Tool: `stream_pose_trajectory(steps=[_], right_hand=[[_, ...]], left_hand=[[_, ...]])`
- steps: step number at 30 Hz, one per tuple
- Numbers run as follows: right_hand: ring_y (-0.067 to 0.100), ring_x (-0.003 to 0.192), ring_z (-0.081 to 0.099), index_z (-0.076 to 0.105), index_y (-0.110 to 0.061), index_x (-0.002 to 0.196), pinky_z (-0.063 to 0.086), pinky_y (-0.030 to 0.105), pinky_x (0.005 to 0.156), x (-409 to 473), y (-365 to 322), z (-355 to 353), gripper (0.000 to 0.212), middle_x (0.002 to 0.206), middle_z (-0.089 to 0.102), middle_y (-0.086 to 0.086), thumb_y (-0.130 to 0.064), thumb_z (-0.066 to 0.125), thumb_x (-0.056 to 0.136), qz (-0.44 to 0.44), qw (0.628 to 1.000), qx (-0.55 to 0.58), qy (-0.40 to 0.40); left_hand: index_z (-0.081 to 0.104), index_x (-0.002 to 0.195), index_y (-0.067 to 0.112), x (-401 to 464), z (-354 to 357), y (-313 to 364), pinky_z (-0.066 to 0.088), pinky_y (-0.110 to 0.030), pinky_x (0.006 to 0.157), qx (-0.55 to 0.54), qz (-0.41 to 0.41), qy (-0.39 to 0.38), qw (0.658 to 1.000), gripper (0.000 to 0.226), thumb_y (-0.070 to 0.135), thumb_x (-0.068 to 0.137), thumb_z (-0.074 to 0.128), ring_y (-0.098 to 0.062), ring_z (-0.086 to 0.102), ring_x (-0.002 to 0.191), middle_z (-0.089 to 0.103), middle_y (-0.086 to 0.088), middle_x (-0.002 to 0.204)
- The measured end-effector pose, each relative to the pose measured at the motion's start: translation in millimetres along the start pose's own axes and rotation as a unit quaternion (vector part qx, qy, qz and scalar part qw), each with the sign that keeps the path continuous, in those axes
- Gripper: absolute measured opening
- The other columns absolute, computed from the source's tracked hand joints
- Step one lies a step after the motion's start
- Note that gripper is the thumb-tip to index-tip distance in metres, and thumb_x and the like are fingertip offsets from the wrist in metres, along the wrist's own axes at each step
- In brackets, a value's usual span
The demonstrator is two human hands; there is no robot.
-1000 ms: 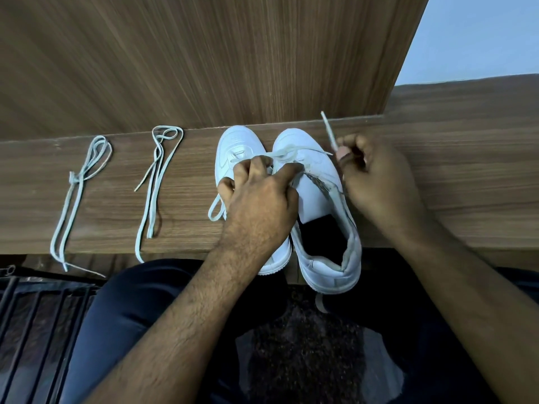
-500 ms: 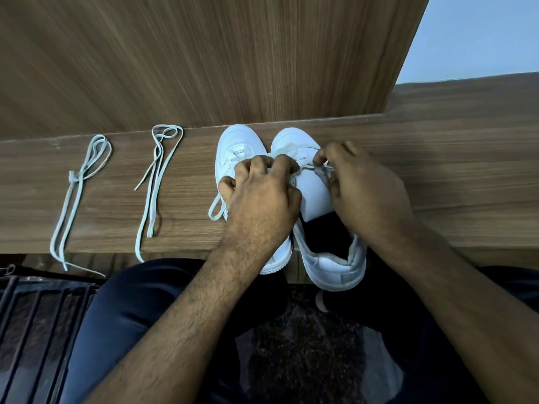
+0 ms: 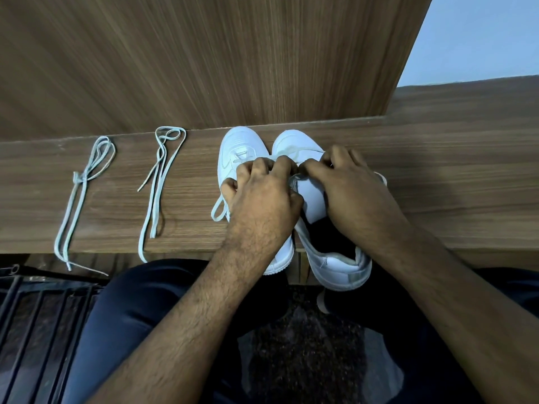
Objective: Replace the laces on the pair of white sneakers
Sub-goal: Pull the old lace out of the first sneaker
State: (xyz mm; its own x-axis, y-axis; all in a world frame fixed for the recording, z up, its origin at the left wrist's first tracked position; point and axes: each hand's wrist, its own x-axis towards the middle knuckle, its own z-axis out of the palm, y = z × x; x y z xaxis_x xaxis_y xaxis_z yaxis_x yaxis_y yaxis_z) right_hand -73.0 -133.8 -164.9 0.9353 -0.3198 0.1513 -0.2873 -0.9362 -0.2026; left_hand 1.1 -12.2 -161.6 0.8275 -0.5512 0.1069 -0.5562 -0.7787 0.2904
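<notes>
Two white sneakers stand side by side on a wooden ledge, toes away from me. The left sneaker [image 3: 239, 147] is mostly covered by my left hand [image 3: 262, 196], whose curled fingers grip the lace at the right sneaker's eyelets. My right hand [image 3: 350, 193] lies over the right sneaker [image 3: 335, 263] and pinches the same white lace [image 3: 287, 151] near its tongue. A loop of lace [image 3: 217, 209] hangs out beside the left sneaker. Two loose laces lie to the left: one knotted lace [image 3: 78, 182] and one looped lace [image 3: 159, 176].
The wooden ledge [image 3: 437, 185] is narrow, with a wood panel wall [image 3: 204, 59] right behind the shoes. Both heels overhang the front edge above my dark trousers [image 3: 131, 316]. A black metal grille [image 3: 38, 330] sits low on the left.
My right hand, which held a lace end up beside the right sneaker, has come down and left onto the eyelets, meeting my left hand. The left hand has barely moved.
</notes>
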Motion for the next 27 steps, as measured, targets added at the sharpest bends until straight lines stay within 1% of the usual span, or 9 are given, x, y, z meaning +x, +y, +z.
stream_pose_trajectory(steps=[3, 4, 7, 10, 12, 16, 21, 24, 27], right_hand=[[0.022, 0.115, 0.039, 0.064, -0.028, 0.105, 0.027, 0.032, 0.074, -0.6, 1.2, 0.4, 0.019, 0.122, 0.043, 0.0, -0.027, 0.048, 0.093, -0.004, 0.999, -0.014, -0.03], [0.023, 0.114, 0.039, 0.063, -0.026, 0.103, 0.028, 0.032, 0.074, -0.7, 1.5, 0.9, 0.017, 0.122, 0.043, 0.001, -0.025, 0.05, 0.093, -0.002, 1.0, -0.012, -0.027], [0.025, 0.108, 0.045, 0.05, -0.019, 0.115, 0.031, 0.033, 0.07, -0.1, 2.4, 4.4, 0.027, 0.118, 0.045, 0.004, -0.013, 0.053, 0.089, 0.005, 1.0, -0.005, 0.006], [0.024, 0.111, 0.046, 0.045, -0.027, 0.138, 0.039, 0.033, 0.076, 0.7, 2.7, 8.2, 0.051, 0.124, 0.048, 0.001, -0.024, 0.062, 0.09, -0.019, 1.0, -0.009, 0.005], [0.022, 0.113, 0.044, 0.044, -0.033, 0.143, 0.036, 0.03, 0.079, 1.9, 3.2, 9.9, 0.055, 0.125, 0.048, -0.002, -0.025, 0.06, 0.092, -0.031, 1.0, -0.001, 0.0], [0.024, 0.111, 0.045, 0.056, -0.027, 0.131, 0.034, 0.032, 0.073, 3.4, 5.2, 11.2, 0.044, 0.12, 0.05, 0.001, -0.011, 0.049, 0.09, -0.027, 1.0, 0.005, 0.014], [0.026, 0.107, 0.047, 0.055, -0.019, 0.115, 0.031, 0.033, 0.069, 1.4, 3.6, 6.9, 0.032, 0.115, 0.047, 0.005, -0.005, 0.051, 0.086, -0.03, 0.999, 0.005, 0.028], [0.025, 0.107, 0.048, 0.055, -0.02, 0.106, 0.03, 0.032, 0.069, -0.9, 6.1, 5.7, 0.018, 0.112, 0.047, 0.003, -0.025, 0.063, 0.09, -0.053, 0.998, -0.005, 0.039], [0.024, 0.106, 0.048, 0.059, -0.02, 0.099, 0.032, 0.031, 0.074, 0.8, 11.7, 10.9, 0.028, 0.11, 0.048, 0.002, -0.044, 0.066, 0.086, -0.068, 0.997, 0.002, 0.035]], left_hand=[[0.057, 0.117, 0.034, -0.8, -1.0, -0.2, 0.022, -0.042, 0.087, 0.005, 0.01, 0.014, 1.0, 0.029, 0.032, 0.088, 0.053, -0.024, 0.04, 0.119, 0.054, 0.003, 0.122], [0.058, 0.114, 0.034, -1.4, -1.1, -0.1, 0.021, -0.041, 0.085, 0.007, 0.011, 0.021, 1.0, 0.026, 0.033, 0.089, 0.052, -0.024, 0.041, 0.118, 0.054, 0.002, 0.12], [0.059, 0.108, 0.032, -3.1, -1.0, 1.2, 0.018, -0.038, 0.082, 0.008, 0.008, 0.045, 0.999, 0.021, 0.038, 0.091, 0.05, -0.025, 0.044, 0.113, 0.055, 0.001, 0.114], [0.055, 0.113, 0.03, -3.8, 1.1, 2.1, 0.02, -0.04, 0.083, 0.023, 0.004, 0.041, 0.999, 0.032, 0.05, 0.089, 0.053, -0.025, 0.044, 0.115, 0.055, 0.001, 0.112], [0.051, 0.118, 0.03, -3.6, 2.5, 0.7, 0.025, -0.042, 0.088, 0.028, 0.001, 0.031, 0.999, 0.036, 0.05, 0.088, 0.056, -0.024, 0.044, 0.117, 0.055, 0.002, 0.115], [0.048, 0.121, 0.034, -3.7, 2.9, 0.4, 0.022, -0.04, 0.089, 0.008, -0.006, 0.03, 0.999, 0.036, 0.037, 0.086, 0.056, -0.023, 0.043, 0.115, 0.054, 0.003, 0.115], [0.046, 0.134, 0.034, -4.5, 4.0, 1.1, 0.024, -0.043, 0.093, 0.024, -0.002, 0.021, 0.999, 0.048, 0.029, 0.086, 0.054, -0.024, 0.041, 0.121, 0.056, 0.002, 0.124], [0.051, 0.132, 0.029, -4.5, 3.7, 0.6, 0.022, -0.043, 0.094, 0.033, -0.002, 0.016, 0.999, 0.044, 0.029, 0.088, 0.052, -0.024, 0.038, 0.129, 0.058, 0.002, 0.128], [0.054, 0.128, 0.027, -4.2, 2.5, 0.5, 0.02, -0.042, 0.094, 0.025, -0.003, 0.008, 1.0, 0.038, 0.03, 0.09, 0.051, -0.022, 0.035, 0.133, 0.06, 0.004, 0.128]])
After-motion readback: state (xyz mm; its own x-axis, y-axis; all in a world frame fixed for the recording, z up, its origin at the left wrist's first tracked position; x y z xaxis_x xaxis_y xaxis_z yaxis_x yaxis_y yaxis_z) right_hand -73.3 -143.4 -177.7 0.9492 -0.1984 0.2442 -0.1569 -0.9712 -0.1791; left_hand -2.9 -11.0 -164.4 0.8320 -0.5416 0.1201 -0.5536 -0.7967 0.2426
